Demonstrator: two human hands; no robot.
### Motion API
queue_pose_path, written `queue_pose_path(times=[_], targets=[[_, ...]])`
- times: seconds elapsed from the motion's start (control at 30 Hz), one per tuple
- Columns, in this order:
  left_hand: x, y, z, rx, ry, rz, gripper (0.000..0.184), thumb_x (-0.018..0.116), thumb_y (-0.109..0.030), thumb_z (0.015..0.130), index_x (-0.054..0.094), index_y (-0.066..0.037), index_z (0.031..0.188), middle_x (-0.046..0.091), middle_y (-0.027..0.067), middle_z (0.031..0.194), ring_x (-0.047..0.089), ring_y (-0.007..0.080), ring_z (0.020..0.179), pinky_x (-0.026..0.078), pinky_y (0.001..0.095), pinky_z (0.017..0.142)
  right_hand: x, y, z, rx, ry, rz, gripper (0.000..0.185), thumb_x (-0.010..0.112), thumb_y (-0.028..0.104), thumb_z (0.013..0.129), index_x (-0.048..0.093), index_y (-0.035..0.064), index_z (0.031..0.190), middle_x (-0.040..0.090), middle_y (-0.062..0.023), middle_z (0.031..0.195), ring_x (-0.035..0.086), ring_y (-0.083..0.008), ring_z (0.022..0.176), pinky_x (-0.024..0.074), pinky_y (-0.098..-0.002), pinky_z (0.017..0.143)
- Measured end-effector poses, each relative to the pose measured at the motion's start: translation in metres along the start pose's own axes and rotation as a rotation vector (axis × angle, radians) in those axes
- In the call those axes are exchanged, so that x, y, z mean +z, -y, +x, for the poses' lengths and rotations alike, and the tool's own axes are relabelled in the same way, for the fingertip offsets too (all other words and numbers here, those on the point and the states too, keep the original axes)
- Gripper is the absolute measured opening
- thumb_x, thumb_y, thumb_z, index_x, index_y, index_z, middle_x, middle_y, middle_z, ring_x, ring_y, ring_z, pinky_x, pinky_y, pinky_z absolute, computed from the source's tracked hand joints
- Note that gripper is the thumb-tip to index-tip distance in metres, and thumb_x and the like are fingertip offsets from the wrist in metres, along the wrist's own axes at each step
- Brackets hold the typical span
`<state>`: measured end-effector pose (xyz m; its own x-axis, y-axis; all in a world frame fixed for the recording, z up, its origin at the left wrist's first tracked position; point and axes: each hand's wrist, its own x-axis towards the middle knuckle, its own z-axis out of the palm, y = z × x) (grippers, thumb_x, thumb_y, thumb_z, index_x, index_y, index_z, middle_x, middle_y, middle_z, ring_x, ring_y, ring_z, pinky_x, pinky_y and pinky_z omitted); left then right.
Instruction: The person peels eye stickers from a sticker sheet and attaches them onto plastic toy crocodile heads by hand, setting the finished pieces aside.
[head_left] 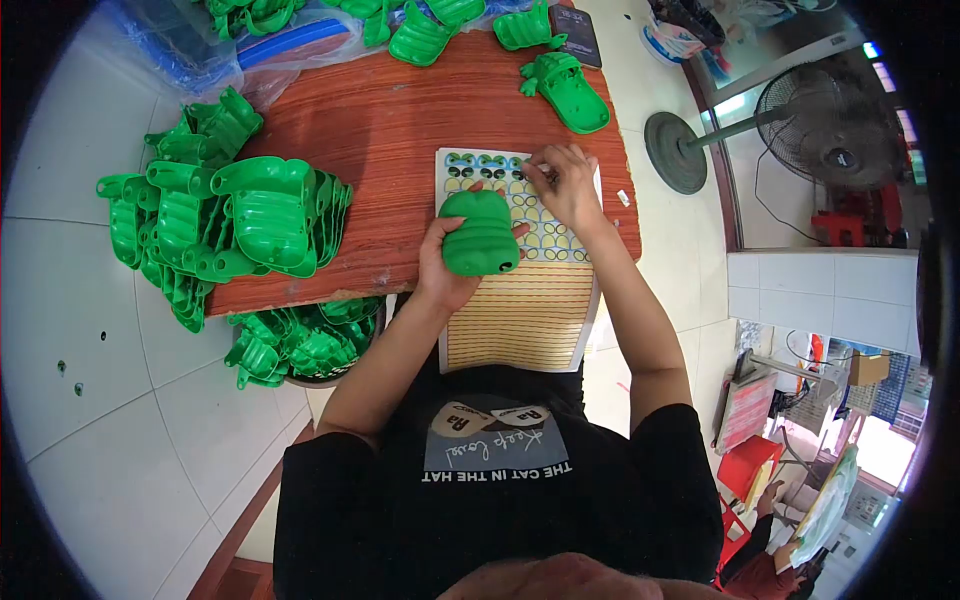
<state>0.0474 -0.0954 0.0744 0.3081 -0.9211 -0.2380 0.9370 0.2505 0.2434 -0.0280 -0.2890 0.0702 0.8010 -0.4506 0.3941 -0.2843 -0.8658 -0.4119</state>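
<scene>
One green plastic piece [478,232] was grasped in the grip of the left hand [446,268], above the sticker sheet [520,325], which overhung the tabletop [390,120]. Right hand [568,185] bent over the sheet's upper rows; could not tell whether it pinched a sticker. Stacked green shells [270,225] lay left.

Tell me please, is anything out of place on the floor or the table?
Small dark spots lie on the floor tiles, left of the table, away from the sticker sheet. They look odd there; perhaps stray stickers, but too small to confirm.
</scene>
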Motion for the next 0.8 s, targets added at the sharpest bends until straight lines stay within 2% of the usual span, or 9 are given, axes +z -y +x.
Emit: queue_pose_path(times=[0.17, 0.27, 0.37, 0.47, 0.57, 0.8], targets=[[0.012, -0.005, 0.001, -0.036, -0.084, -0.005, 0.052, 0.042, -0.028, 0.083, 0.04, -0.017, 0.134, 0.047, 0.0116, 0.13, 0.05, 0.0464, 0.113, 0.045, 0.0555, 0.09, -0.01, 0.022, 0.001, 0.027, -0.095, -0.006, 0.019, 0.077, 0.022, 0.072, 0.062, 0.0109, 0.074, 0.063, -0.0009, 0.071, 0.054, -0.02, 0.078, 0.0315, -0.037, 0.076], [0.026, -0.009, 0.002, 0.017, -0.137, 0.099, 0.049, 0.041, -0.027, 0.084, 0.043, -0.015, 0.132, 0.051, 0.0106, 0.122, 0.055, 0.0393, 0.108, 0.048, 0.0506, 0.088, -0.039, 0.062, -0.003, 0.059, -0.251, 0.198, 0.022, 0.081, 0.017, 0.067, 0.061, 0.0103, 0.072, 0.062, 0.0006, 0.069, 0.054, -0.0179, 0.071, 0.0339, -0.0353, 0.074], [0.032, -0.008, 0.007, 0.123, -0.181, 0.168, 0.046, 0.041, -0.024, 0.085, 0.045, -0.011, 0.129, 0.053, 0.0094, 0.116, 0.059, 0.029, 0.101, 0.05, 0.0434, 0.086, -0.065, 0.095, -0.024, 0.243, -0.183, 0.542, 0.022, 0.082, 0.015, 0.067, 0.061, 0.0099, 0.073, 0.06, 0.0002, 0.068, 0.053, -0.0178, 0.069, 0.0351, -0.033, 0.071], [0.035, -0.004, 0.012, 0.131, -0.17, 0.184, 0.044, 0.041, -0.021, 0.086, 0.046, -0.008, 0.128, 0.055, 0.0085, 0.114, 0.06, 0.0212, 0.093, 0.051, 0.0373, 0.083, -0.077, 0.108, -0.04, 0.1, -0.11, 0.398, 0.022, 0.08, 0.011, 0.07, 0.06, 0.0082, 0.079, 0.061, 0.0011, 0.072, 0.051, -0.0129, 0.07, 0.0375, -0.0302, 0.072], [0.039, 0.002, 0.013, 0.122, -0.171, 0.209, 0.044, 0.042, -0.019, 0.085, 0.047, -0.007, 0.127, 0.057, 0.0078, 0.111, 0.06, 0.0189, 0.091, 0.052, 0.033, 0.079, -0.079, 0.111, -0.043, 0.066, -0.123, 0.315, 0.024, 0.082, 0.016, 0.066, 0.061, 0.0097, 0.076, 0.059, -0.0007, 0.07, 0.053, -0.0187, 0.069, 0.035, -0.0319, 0.071], [0.037, 0.007, 0.016, 0.105, -0.195, 0.211, 0.042, 0.044, -0.02, 0.084, 0.05, -0.007, 0.124, 0.059, 0.0058, 0.107, 0.06, 0.0158, 0.09, 0.051, 0.0294, 0.075, -0.077, 0.109, -0.046, 0.045, -0.116, 0.279, 0.025, 0.082, 0.018, 0.066, 0.061, 0.0103, 0.076, 0.059, -0.0006, 0.071, 0.052, -0.0194, 0.07, 0.0335, -0.0324, 0.071]])
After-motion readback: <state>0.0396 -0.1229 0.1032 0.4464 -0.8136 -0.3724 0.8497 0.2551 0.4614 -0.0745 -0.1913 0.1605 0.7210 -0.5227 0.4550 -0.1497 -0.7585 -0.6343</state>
